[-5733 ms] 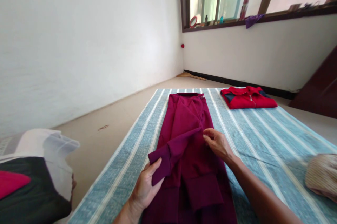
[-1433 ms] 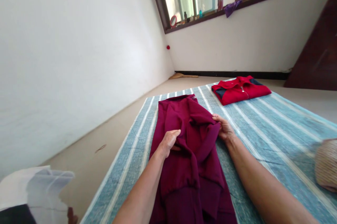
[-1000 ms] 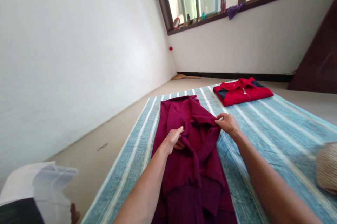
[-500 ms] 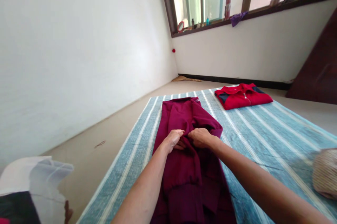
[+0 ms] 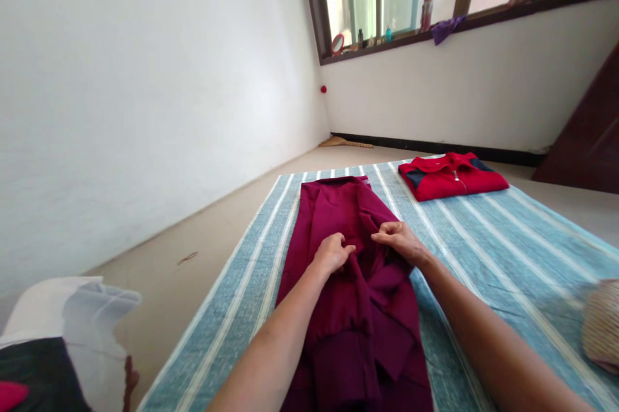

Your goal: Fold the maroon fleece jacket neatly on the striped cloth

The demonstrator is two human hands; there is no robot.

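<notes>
A maroon long-sleeved top (image 5: 333, 206) lies lengthwise on the striped blue bedsheet (image 5: 256, 244), its sleeves folded in over the body and a wide cuff near me. My left hand (image 5: 333, 253) is closed on a fold of the cloth at the middle of the top, with some fingers hidden. To its right, my right hand (image 5: 397, 241) pinches the cloth near the right edge, thumb and fingertips together. Between the hands the fabric is rumpled. A folded red jacket (image 5: 449, 180) with dark shoulder patches and a zip rests at the far right of the sheet.
A beige knitted item (image 5: 602, 325) sits at the right edge. White and black items (image 5: 43, 315) stand at the lower left beside the bed. Bottles, a round mirror (image 5: 337, 44) and a purple cloth (image 5: 445, 30) are on the windowsill. A broom (image 5: 345, 142) lies on the floor.
My hands have moved apart: the right has shifted right and slightly up, while the left stays near the middle. The maroon cloth between them is spread wider. The view has shifted slightly.
</notes>
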